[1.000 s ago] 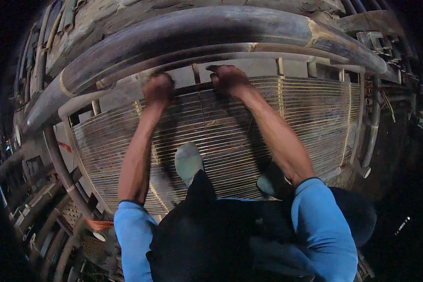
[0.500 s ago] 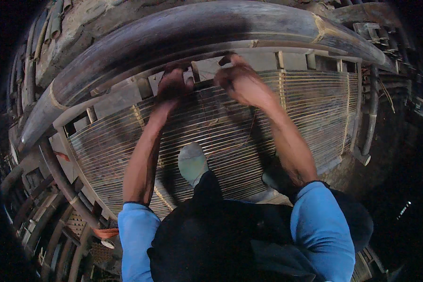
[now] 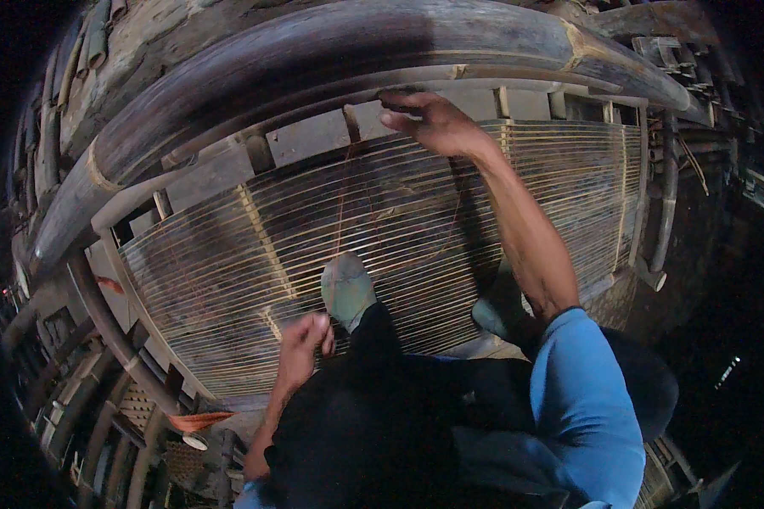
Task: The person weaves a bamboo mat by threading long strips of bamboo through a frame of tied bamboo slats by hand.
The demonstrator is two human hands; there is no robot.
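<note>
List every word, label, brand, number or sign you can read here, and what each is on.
None can be read.
The slatted panel, thick pole and blue sleeve show no lettering.
The pale object at the right edge is too blurred to tell.

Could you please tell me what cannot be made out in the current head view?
- Head view: whether the left hand grips the reddish thread; the strand is too thin to follow there.
- Head view: what, if anything, the right hand touches; shadow darkens its far end.
- Head view: most of the left blue sleeve, cut off by the lower edge.
</note>
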